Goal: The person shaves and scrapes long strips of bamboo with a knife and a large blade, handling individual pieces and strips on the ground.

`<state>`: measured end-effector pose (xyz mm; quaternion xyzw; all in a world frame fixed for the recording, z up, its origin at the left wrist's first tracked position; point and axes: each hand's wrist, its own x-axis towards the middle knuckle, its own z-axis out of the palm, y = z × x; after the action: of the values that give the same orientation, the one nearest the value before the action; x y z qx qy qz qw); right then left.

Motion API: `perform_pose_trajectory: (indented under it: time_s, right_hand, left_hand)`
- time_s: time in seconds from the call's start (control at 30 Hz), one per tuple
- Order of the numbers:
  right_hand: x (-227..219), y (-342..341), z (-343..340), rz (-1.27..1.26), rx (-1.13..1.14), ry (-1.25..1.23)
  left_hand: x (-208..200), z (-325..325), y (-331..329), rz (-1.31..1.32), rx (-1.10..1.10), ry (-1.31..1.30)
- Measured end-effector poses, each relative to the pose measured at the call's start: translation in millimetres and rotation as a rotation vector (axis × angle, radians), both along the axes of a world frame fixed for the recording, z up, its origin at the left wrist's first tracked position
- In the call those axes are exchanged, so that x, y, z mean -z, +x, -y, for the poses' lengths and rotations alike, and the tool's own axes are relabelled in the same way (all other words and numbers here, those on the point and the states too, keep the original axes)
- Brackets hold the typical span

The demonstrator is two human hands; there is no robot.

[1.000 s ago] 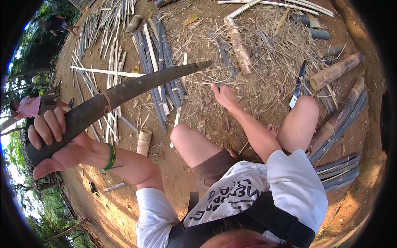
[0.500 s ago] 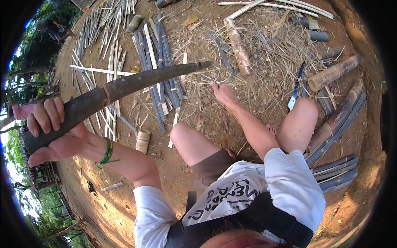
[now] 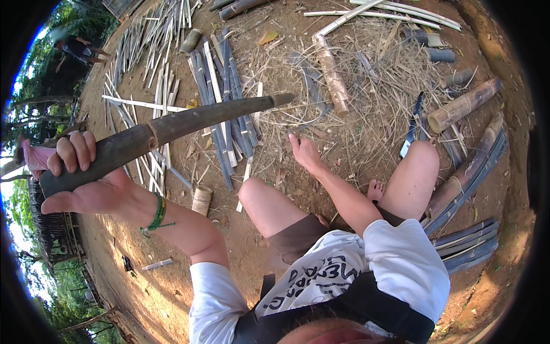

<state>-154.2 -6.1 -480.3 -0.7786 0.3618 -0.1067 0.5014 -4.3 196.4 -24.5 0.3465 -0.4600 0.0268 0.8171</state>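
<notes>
1. Grip of the left hand: holding the dark bamboo length near its thick end — four fingers curl over the upper side, while the palm lies under it and the thumb stretches out along the lower edge.
2. Left arm: bent at the elbow, its forearm reaching out to the person's left, with a green bracelet round the wrist.
3. Right hand: lower and nearer the middle, in front of the bent knees, with the forearm reaching forward and the thumb side uppermost. Whether its grip holds anything cannot be told.
4. Hollow pieces: a thick bamboo tube lies on the ground at the right, its cut end facing the person's side; a short bamboo section sits to the left of the knees. What is inside either is too small to tell.
5. Dark bamboo length: raised at the left and front, its long axis slants from the left hand up toward the right, and the narrow end points forward and right. One node ring shows between hand and tip. In view it crosses over the dark strips — beyond its tip lie pale shavings.
</notes>
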Motion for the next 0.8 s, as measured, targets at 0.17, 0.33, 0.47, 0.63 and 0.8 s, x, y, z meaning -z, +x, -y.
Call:
perform_pose_trajectory:
  time_s: [0.17, 0.33, 0.47, 0.63, 0.8]
  right_hand:
    - [-31, -6, -10, -0.002, -0.087, 0.128]
    - [1, 6, 6, -0.144, -0.002, 0.157]
    - [-33, -5, -15, 0.065, -0.047, 0.036]
    - [-5, -1, -5, -0.070, 0.037, 0.075]
    - [-25, -13, -22, 0.112, -0.002, -0.028]
  left_hand:
    - [-2, 5, -15, 0.002, -0.263, 0.043]
    - [-5, 11, -5, -0.010, -0.164, 0.018]
    - [-3, 5, -7, -0.006, -0.240, 0.039]
    - [-7, 29, -20, 0.000, -0.452, 0.024]
    - [-7, 22, -16, -0.002, -0.495, 0.042]
